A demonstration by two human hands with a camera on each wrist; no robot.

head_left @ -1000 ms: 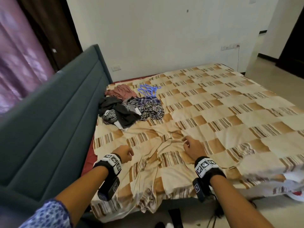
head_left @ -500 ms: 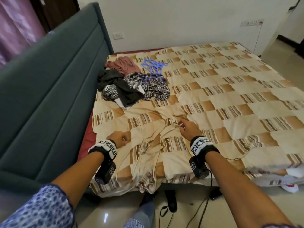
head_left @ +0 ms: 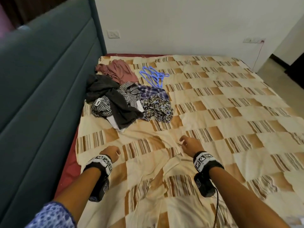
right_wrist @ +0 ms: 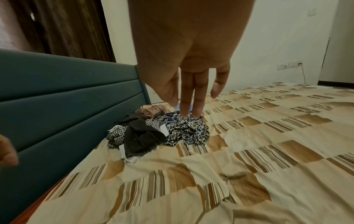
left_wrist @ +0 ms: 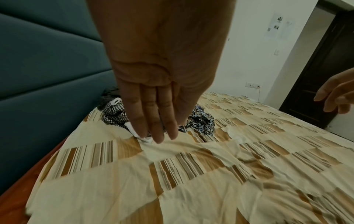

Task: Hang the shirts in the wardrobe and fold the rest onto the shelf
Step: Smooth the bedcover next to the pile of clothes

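Observation:
A heap of clothes [head_left: 125, 99] lies on the bed by the headboard: a pink garment [head_left: 118, 71], a black one [head_left: 118, 102], a black-and-white checked shirt [head_left: 101, 107], a purple plaid piece [head_left: 153, 92] and a leopard-print one [head_left: 158, 107]. Blue hangers [head_left: 153, 76] lie just behind the heap. My left hand [head_left: 110, 153] and right hand [head_left: 187, 143] hover over the rumpled sheet, short of the heap. The left wrist view shows the left hand [left_wrist: 157, 106] with straight fingers, empty. My right hand [right_wrist: 193, 97] is likewise flat and empty, pointing at the leopard-print garment [right_wrist: 191, 131].
The beige and brown checked sheet [head_left: 213, 112] covers the whole bed and is creased near me. A teal padded headboard [head_left: 41, 96] runs along the left. The red mattress edge [head_left: 67, 175] shows beside it. Tiled floor [head_left: 287, 76] and a dark doorway lie at the far right.
Both hands have lifted off the creased sheet and their fingers have straightened. They and the head view have moved forward, nearer the heap of clothes.

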